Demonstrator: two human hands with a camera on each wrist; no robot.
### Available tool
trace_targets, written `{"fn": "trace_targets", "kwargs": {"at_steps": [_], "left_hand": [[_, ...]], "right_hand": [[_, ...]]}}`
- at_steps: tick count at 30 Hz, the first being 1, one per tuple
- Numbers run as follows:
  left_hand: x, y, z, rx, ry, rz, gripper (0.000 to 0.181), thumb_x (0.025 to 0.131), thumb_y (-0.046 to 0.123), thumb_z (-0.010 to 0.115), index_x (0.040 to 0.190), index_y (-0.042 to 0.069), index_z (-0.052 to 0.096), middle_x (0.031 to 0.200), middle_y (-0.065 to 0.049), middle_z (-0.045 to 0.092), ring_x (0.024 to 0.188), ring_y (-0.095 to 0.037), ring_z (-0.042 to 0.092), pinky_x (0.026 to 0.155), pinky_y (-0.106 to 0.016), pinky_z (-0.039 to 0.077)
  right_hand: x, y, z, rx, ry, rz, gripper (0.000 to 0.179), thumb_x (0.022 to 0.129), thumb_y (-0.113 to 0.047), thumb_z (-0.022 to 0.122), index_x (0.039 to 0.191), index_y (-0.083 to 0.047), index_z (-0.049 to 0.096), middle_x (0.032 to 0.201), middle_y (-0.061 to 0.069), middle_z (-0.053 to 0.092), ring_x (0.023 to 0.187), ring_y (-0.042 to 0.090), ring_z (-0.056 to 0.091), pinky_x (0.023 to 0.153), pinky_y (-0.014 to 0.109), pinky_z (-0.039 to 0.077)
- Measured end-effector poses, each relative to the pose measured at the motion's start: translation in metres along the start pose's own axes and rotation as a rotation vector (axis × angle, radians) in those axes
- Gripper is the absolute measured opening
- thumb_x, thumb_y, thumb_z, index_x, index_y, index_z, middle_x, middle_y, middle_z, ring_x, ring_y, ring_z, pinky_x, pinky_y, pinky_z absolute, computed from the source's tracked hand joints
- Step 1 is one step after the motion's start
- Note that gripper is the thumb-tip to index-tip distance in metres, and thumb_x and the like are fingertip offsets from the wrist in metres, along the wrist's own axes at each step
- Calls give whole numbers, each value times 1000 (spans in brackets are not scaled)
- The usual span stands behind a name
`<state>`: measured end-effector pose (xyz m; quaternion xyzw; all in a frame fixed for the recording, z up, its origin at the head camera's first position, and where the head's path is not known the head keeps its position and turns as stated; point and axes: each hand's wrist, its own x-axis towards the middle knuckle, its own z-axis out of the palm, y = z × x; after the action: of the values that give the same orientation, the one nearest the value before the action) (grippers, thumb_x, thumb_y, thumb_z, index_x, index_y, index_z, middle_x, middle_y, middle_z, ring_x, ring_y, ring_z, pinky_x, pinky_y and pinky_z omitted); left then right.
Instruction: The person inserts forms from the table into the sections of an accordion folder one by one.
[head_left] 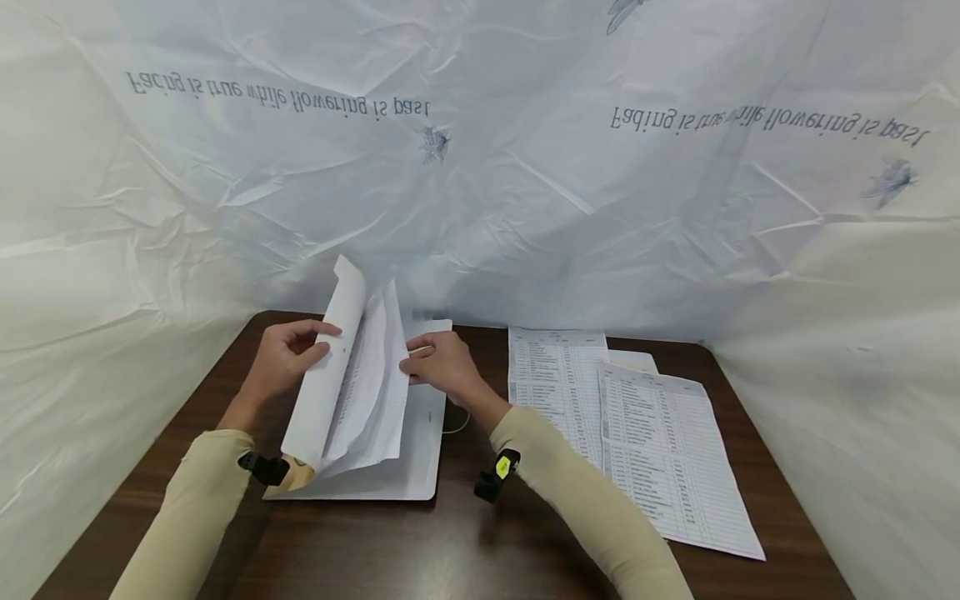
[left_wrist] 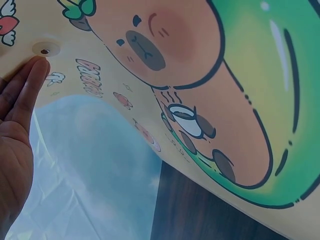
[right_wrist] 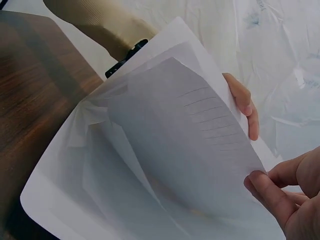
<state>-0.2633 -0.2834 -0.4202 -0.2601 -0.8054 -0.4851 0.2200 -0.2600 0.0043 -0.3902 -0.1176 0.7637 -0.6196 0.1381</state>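
Head view: two overlapping printed sheets (head_left: 558,383) with a pale paper (head_left: 636,361) partly beneath, all to the right of the open folder (head_left: 420,471) on the dark bench (head_left: 465,550); crumpled plastic sheeting (head_left: 487,217) rising along the back and both sides, close behind the folder's far end; thin cord (head_left: 459,425) just beside its right edge. Cover (head_left: 324,387) raised and curled on the left side of the folder, loose pages (head_left: 378,383) lifted beside it. Left hand (head_left: 285,354) at the cover, fingers pinching its edge against the thumb; in the left wrist view, fingertips close together by a round fitting (left_wrist: 46,49) on the cartoon-printed outer face. Right hand (head_left: 446,367) across from it, fingers and thumb pinching the pages' free edge. Bare wood in front of the folder, and a narrower gap between folder and printed sheets, crossed by the right sleeve (head_left: 585,500). Lower-left edge of the nearer sheet hidden under that sleeve; cartoon cut off by the left wrist frame; print too small to read; cannot tell how many pages in the pinch.
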Motion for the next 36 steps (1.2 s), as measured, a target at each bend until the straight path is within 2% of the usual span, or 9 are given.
{"fn": "trace_targets", "kwargs": {"at_steps": [6,11,16,20,23,27,28,32,36], "left_hand": [[0,0,1,-2,5,4,22,89,-6,66,107,3,77,61,0,57,47,-7,43,47,-25,39],[0,0,3,2,5,7,23,88,-7,66,108,0,76,69,-9,64,49,-7,48,49,-22,42],[0,-1,5,-1,15,-3,23,88,-9,66,107,-2,76,79,-13,69,50,-6,50,51,-21,43],[2,14,6,-5,12,-5,21,87,-11,64,105,-6,75,73,-11,66,49,-6,47,50,-21,42],[2,13,6,-11,0,17,20,87,-11,64,105,-8,74,72,-13,65,50,-7,48,50,-21,41],[1,-2,7,-7,9,4,22,87,-10,65,106,-5,75,80,-15,69,52,-6,51,52,-20,43],[1,-1,7,3,16,-8,23,86,-10,66,106,-3,76,81,-16,70,52,-6,52,52,-20,44],[2,13,7,3,26,-22,21,86,-11,64,104,-7,75,81,-17,69,53,-6,52,53,-19,45],[3,33,6,-21,18,-14,19,86,-11,63,102,-11,73,84,-23,69,55,-6,54,55,-19,46]], "right_hand": [[1,6,10,-51,0,-16,33,90,-5,75,122,-3,68,102,12,75,78,18,75,81,44,59],[-1,9,16,-107,-2,-48,30,90,-7,76,119,-4,68,99,10,77,70,16,74,77,44,60],[1,13,19,-124,1,-56,26,89,-8,77,114,-4,70,91,7,78,64,15,73,68,37,60],[3,16,20,-131,5,-57,23,90,-8,77,112,-3,71,87,5,77,60,14,71,64,35,60],[1,17,19,-123,4,-52,25,91,-9,76,114,-2,71,87,6,77,60,14,71,67,39,61],[-4,17,8,-103,4,-83,31,91,-12,77,118,0,70,91,9,78,66,19,74,69,41,61],[-6,17,3,-107,5,-103,32,91,-13,77,120,0,70,93,9,78,69,22,74,69,40,61],[-14,22,-18,-154,20,-204,35,93,-18,76,124,-2,70,101,9,77,82,31,75,71,35,61],[-24,28,-44,-260,68,-331,34,94,-24,75,125,-9,71,106,5,77,87,22,74,71,29,58]]}}
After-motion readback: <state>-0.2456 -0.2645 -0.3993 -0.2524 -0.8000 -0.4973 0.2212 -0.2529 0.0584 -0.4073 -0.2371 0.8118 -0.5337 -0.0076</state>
